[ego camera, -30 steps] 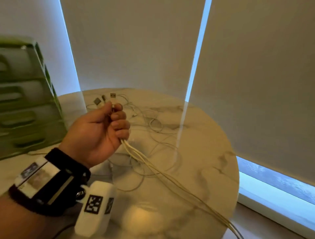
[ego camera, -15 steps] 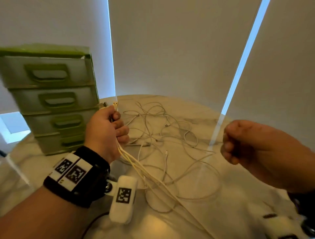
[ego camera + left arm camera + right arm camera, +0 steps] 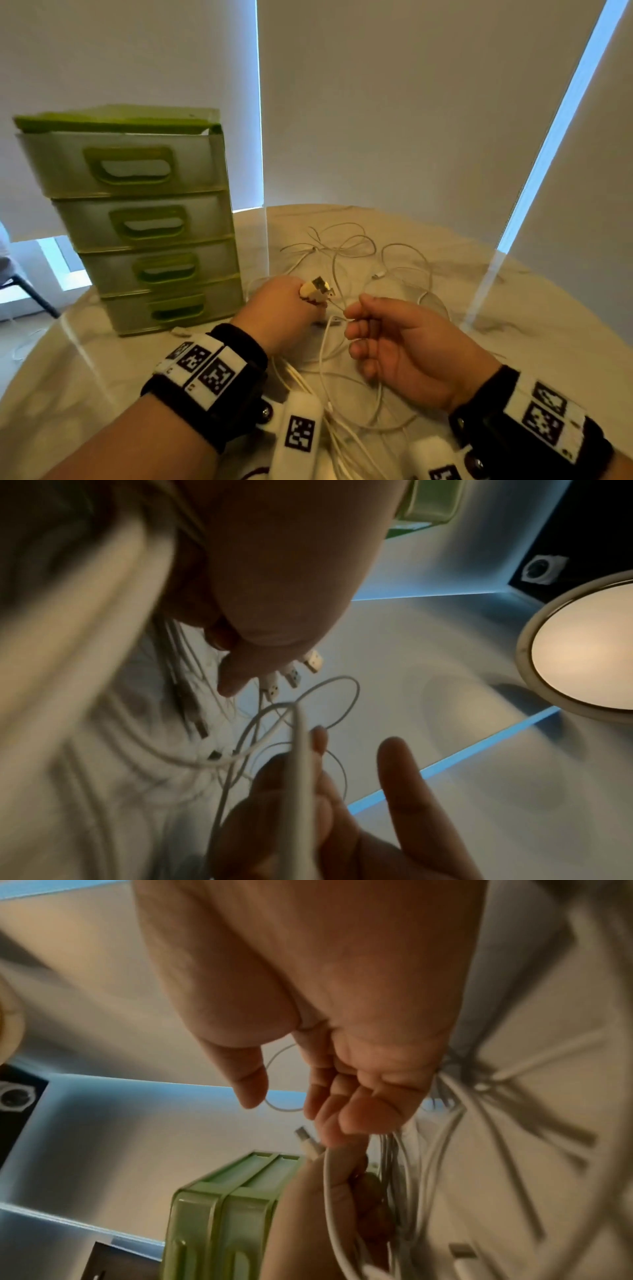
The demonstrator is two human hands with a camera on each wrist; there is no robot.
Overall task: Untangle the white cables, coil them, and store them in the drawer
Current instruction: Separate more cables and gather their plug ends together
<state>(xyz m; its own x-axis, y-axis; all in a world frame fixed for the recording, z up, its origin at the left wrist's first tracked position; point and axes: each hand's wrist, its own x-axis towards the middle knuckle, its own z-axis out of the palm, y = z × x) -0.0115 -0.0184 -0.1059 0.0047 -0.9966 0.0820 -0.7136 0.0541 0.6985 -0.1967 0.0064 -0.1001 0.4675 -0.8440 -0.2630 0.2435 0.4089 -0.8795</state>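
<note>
1. White cables (image 3: 356, 260) lie in a loose tangle on the marble-look table (image 3: 513, 342), at 12 o'clock from both hands.
2. L hand (image 3: 277, 311) is curled round a bundle of strands; 3 USB plugs (image 3: 317, 289) stick out past its fingers, twd 1 o'clock.
3. R hand (image 3: 404, 346) sits at 3 o'clock of the L, just beside it, fingers loosely curled; thumb & forefinger seem to pinch 1 strand, though blur leaves it unsure.
4. Green 4-drawer unit (image 3: 144, 219) stands at 10 o'clock, all drawers closed.
</note>
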